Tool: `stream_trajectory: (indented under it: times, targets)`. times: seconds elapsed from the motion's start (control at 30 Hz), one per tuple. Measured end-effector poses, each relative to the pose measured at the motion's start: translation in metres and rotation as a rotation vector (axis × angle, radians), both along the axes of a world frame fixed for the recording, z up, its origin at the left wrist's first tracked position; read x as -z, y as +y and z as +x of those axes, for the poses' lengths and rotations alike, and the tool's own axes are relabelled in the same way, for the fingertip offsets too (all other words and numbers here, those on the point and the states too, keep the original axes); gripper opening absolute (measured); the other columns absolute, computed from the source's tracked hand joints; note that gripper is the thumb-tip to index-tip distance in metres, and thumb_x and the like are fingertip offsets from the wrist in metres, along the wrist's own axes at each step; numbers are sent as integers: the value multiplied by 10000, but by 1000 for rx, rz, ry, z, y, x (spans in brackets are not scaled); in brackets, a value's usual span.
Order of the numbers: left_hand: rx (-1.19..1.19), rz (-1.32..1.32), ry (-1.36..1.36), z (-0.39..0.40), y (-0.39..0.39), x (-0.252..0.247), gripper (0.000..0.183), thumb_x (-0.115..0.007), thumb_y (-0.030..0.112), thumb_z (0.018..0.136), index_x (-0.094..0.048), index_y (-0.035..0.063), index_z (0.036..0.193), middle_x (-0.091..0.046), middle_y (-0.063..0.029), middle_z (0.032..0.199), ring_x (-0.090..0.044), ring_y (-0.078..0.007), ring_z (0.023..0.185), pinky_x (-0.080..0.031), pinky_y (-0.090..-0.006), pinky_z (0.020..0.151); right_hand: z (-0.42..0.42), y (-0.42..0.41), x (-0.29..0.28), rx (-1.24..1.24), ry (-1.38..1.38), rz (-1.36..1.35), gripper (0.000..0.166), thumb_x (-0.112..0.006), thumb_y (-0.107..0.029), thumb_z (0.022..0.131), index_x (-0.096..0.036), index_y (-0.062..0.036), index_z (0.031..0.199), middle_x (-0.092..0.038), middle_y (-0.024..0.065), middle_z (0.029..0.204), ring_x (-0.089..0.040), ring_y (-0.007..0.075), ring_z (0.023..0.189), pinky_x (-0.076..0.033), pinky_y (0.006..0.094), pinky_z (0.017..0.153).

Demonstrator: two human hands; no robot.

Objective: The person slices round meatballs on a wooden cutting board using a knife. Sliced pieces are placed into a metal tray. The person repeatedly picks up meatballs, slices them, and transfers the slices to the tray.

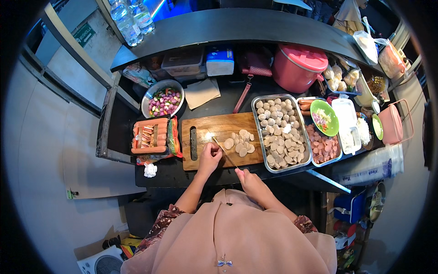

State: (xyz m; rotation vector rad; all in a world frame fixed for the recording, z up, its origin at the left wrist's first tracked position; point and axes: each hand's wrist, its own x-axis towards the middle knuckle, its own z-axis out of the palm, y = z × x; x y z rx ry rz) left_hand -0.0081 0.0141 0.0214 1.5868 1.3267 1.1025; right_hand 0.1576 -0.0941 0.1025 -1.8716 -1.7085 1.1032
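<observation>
My right hand [251, 183] grips a knife [227, 152] by its handle, its thin blade slanting up and left over a wooden cutting board [219, 125]. Beside the blade, my left hand [209, 156] has its fingers bent together at the board's lower middle; whether they pinch a small piece is hidden. Thin round slices [243, 142], seemingly of meatball, lie loose on the board to the right of the blade. Against the board's right side stands a metal tray [308, 152] with whole meatballs [273, 109] at the back and slices [284, 147] in front.
Left of the board are packed sausages [149, 136], crumpled tissue [150, 170] and a metal bowl of shallots and chillies [164, 102]. Rightward sit a tray of sliced sausage [321, 147], a green bowl [330, 118] and a white foam box [344, 109]. A pink lidded bucket [297, 72] stands behind, under a raised shelf [239, 25].
</observation>
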Motion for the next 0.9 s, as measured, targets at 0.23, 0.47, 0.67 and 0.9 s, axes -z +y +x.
stream_trajectory:
  times: [0.23,0.47,0.67,0.9]
  targets:
    - [4,-10,24,-1,-1,-4,161,-640,31,781,-486,-4,807,-517,-100,842,-567,-172,689,-487,-263,601,-1,11,14,-14,15,27,551,-327,-409,980,-529,77,816,-577,337,727,-578,484,741,-457,536,656]
    - [15,37,-18,1,-4,-3,163,-640,20,780,-484,-8,817,-515,-97,869,-562,-156,704,-502,-255,630,-8,29,45,-22,7,37,559,-328,-411,977,-549,80,828,-583,336,743,-580,484,756,-460,535,681]
    - [18,-6,-83,-5,-6,10,149,-641,34,813,-507,-12,857,-526,-96,921,-570,-139,787,-509,-239,646,-11,25,27,-5,4,-7,561,-326,-414,978,-554,84,857,-584,339,760,-580,487,785,-463,528,695]
    - [22,-53,-115,-5,-5,5,157,-639,60,838,-514,-30,869,-536,-100,946,-583,-135,811,-531,-229,702,8,9,26,58,111,-127,542,-338,-419,979,-554,72,903,-595,309,847,-563,472,863,-444,473,742]
